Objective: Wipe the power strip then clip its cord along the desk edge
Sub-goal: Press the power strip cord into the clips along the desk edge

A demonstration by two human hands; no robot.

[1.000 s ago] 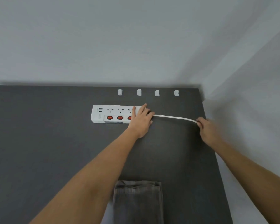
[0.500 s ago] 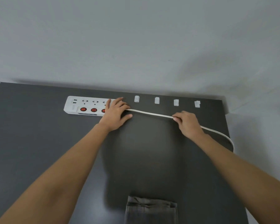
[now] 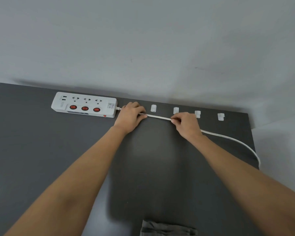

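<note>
The strip (image 3: 84, 105) lies at the desk's (image 3: 41, 150) far left edge; its cord (image 3: 158, 117) is pinched taut between the left hand (image 3: 130, 115) and right hand (image 3: 187, 124), just near of four clips (image 3: 153, 108).

**A plain work room with a desk**

It looks like an office or a home work spot. A dark grey counter (image 3: 41, 150) sits against a bare pale wall (image 3: 143, 40). A white power strip (image 3: 84, 105) lies on the counter beside the wall, with small white clips (image 3: 153, 108) to its right.
</note>
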